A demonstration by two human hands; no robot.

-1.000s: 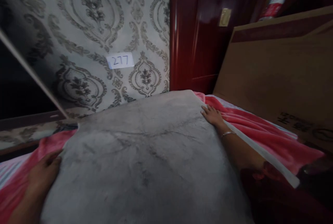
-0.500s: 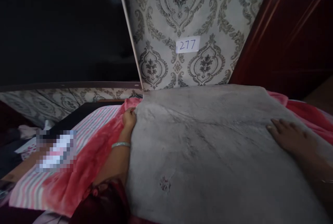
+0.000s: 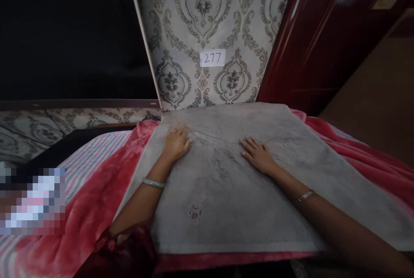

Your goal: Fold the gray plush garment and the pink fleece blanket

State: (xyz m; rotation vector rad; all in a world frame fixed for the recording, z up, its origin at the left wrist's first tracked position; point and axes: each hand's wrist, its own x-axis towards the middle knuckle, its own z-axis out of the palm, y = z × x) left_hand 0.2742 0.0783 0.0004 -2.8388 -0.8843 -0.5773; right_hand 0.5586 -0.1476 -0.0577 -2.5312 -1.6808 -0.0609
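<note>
A grey cloth (image 3: 226, 209) with a small embroidered flower lies spread in front of me, with some creases across its upper middle. My left hand (image 3: 177, 141) rests palm down near its far left corner, fingers apart and slightly blurred. Right of it, my right hand (image 3: 258, 155) lies flat on the cloth with its fingers spread. Neither hand grips anything. Beneath the grey cloth is a red plush blanket (image 3: 103, 187), showing along the left, right and near edges.
A pink, white and grey striped cloth (image 3: 100, 151) lies under the red blanket at left. A large dark screen (image 3: 74, 36) stands behind it. Patterned wallpaper (image 3: 200, 19) bears a paper label (image 3: 212, 57) reading 277. A glossy dark red panel (image 3: 300, 54) rises at right.
My left hand has let go of the cloth's left edge and moved right onto its surface. My right hand has slid left from the right side. The view has shifted right.
</note>
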